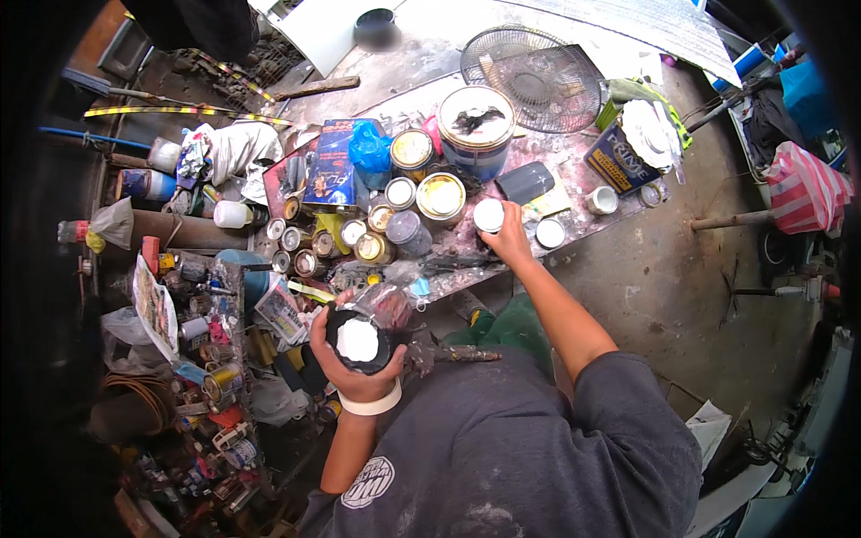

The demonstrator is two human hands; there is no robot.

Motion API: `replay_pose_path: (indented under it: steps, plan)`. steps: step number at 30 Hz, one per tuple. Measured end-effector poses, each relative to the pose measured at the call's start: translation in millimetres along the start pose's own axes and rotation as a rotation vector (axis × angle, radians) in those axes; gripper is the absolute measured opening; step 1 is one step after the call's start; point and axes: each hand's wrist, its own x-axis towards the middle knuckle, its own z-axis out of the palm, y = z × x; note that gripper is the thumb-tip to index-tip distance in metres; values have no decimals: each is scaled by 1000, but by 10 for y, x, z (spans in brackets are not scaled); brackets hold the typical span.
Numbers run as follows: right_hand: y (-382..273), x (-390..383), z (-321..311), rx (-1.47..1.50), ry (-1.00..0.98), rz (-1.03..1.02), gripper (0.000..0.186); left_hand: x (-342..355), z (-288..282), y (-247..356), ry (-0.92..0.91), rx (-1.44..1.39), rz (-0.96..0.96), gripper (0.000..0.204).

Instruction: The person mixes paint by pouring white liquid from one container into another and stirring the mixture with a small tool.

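Note:
My left hand (363, 386) is wrapped round a black cup (358, 342) with thick white stuff in it, held in front of my chest. Next to that cup shows a clear, shiny plastic piece (386, 303); whether I hold it too is hard to make out. My right hand (511, 238) reaches to the table's near edge, its fingers closed round a small cup (489, 215) with a white top. Just right of it stand a second white-topped small cup (550, 233) and a white cup (603, 200). A dark flat piece (526, 182) lies behind these.
Paint cans (441, 197) crowd the table's left half, with a blue box (330, 164) and a large paint bucket (477, 125). A fan guard (534, 79) lies at the back. A dark blue tin (621, 160) stands right. Cluttered shelves (224, 386) fill the left.

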Motion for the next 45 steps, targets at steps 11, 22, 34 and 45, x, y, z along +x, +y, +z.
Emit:
replay_pose_path:
  steps: [11, 22, 34, 45]
  plan:
    - [132, 36, 482, -59, 24, 165, 100, -105, -117, -206, 59, -13, -32, 101]
    - [-86, -782, -408, -173, 61, 41, 77, 32, 131, -212, -28, 116, 3, 103]
    - [1176, -1877, -1367, -312, -46, 659, 68, 75, 706, -118, -29, 19, -42, 98]
    - [2106, -1289, -1882, -81, -374, 572, 60, -24, 1734, 328, 35, 21, -60, 98]
